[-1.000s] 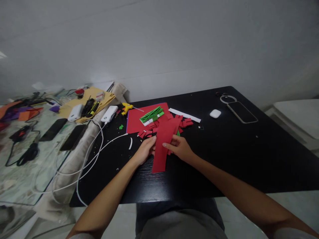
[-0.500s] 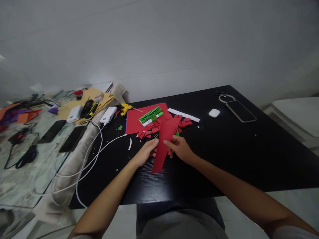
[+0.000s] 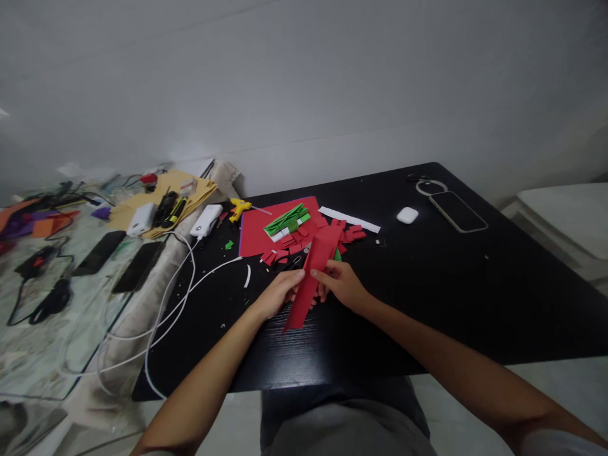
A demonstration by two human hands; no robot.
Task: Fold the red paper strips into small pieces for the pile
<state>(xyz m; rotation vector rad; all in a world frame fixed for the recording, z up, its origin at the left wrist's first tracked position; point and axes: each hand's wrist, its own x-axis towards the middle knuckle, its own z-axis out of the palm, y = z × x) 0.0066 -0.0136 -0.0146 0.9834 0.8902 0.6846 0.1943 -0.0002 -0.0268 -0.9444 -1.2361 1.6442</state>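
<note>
Near the front edge of a black table (image 3: 403,316), a red paper strip (image 3: 306,288) hangs slantwise between the two hands, its lengthwise crease turned toward the wearer. The left hand (image 3: 280,291) is closed to a pinch on the strip's left edge, thumb in front; the right hand (image 3: 346,288) is curled lightly, thumb pressed on the strip's face and fingers behind.

Reckoning from the strip, red paper pieces (image 3: 354,233) crowd close from 11 to 1 o'clock. At 11 o'clock a green folded paper bundle (image 3: 287,218) rests on a red sheet (image 3: 251,231), with a yellow glue gun (image 3: 239,209) just beyond the sheet's left corner. A white paper strip (image 3: 349,219) lies at 1 o'clock. Toward 2 o'clock come a small white case (image 3: 407,215) and, farther off, a phone (image 3: 458,212) touching or just beside a white ring-shaped item (image 3: 431,194). At 10 o'clock sits a white power bank (image 3: 207,220); a white cable (image 3: 213,270) loops across the table's left side, its tip reaching the sheet.

The power bank's dark mark is too small to read. Dark scissors, seemingly, (image 3: 298,261) are partly covered by the held strip, which also hides most fingertips. Both forearms are cut off below.
</note>
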